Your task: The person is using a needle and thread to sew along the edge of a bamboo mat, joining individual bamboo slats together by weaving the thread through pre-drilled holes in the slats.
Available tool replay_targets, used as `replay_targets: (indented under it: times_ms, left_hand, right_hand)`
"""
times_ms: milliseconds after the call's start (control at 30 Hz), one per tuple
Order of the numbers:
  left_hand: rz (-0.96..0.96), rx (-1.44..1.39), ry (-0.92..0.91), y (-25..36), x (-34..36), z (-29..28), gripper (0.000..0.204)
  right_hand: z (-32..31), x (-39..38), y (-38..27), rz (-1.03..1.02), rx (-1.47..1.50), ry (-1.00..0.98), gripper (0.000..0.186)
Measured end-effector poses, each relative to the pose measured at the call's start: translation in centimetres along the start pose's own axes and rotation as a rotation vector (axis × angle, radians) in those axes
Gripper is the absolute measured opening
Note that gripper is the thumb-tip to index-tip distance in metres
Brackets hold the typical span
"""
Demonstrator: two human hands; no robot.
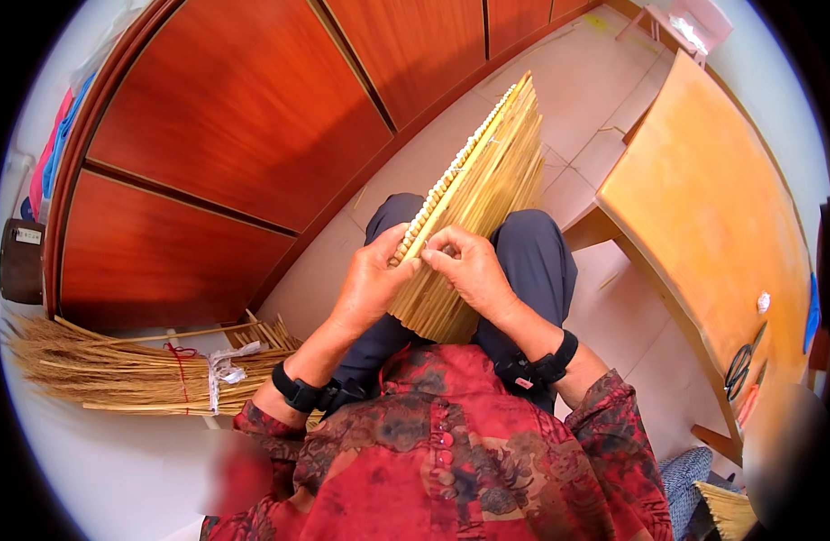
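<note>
A stiff mat of yellow straw stalks (489, 194) stands tilted between my knees, its stalks lying side by side. Along its upper left side runs a knobbly row of pale stalk ends or knots (453, 171) next to a flat strip. My left hand (379, 278) is closed on the near end of this edge, thumb on top and fingers around the outside. Close beside it, my right hand (470, 269) pinches thumb and forefinger together at the strip. Whatever lies between those fingertips is too small to make out.
A tied bundle of long dry stalks (127, 368) lies at the left. Red-brown wooden cabinets (244, 108) fill the far left. To the right stands a wooden table (703, 171) bearing black-handled scissors (741, 368). A pink chair (699, 22) is at the far right.
</note>
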State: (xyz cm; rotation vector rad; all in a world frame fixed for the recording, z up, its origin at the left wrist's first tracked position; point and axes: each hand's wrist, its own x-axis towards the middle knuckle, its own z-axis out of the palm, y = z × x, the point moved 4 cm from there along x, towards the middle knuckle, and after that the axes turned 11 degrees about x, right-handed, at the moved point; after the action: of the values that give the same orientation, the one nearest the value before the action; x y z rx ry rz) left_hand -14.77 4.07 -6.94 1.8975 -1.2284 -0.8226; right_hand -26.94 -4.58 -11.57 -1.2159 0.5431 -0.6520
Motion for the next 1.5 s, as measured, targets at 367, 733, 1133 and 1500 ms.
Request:
replay_targets:
  times_ms: [367,733,1133,1500]
  left_hand:
    - [-0.097,-0.135,-0.014,-1.3,0.0,2.0,0.051]
    - [-0.029,0.123,0.018,-0.7,-0.5,2.7,0.047]
    - [-0.053,0.034,0.013,2.4,-1.3,1.3,0.046]
    - [-0.083,-0.104,-0.048,2.3,1.1,-1.2,0.046]
  right_hand:
    - [-1.9,-1.8,-0.8,-0.028,0.087,-0.085,0.019]
    - [-0.5,-1.2,-1.3,0.289,0.481,-0.151,0.026]
    - [1.9,-3.6,-5.3,0.19,0.442,-0.091,0.028]
    - [1.0,3.6,-4.2,-0.141,0.457,-0.141,0.031]
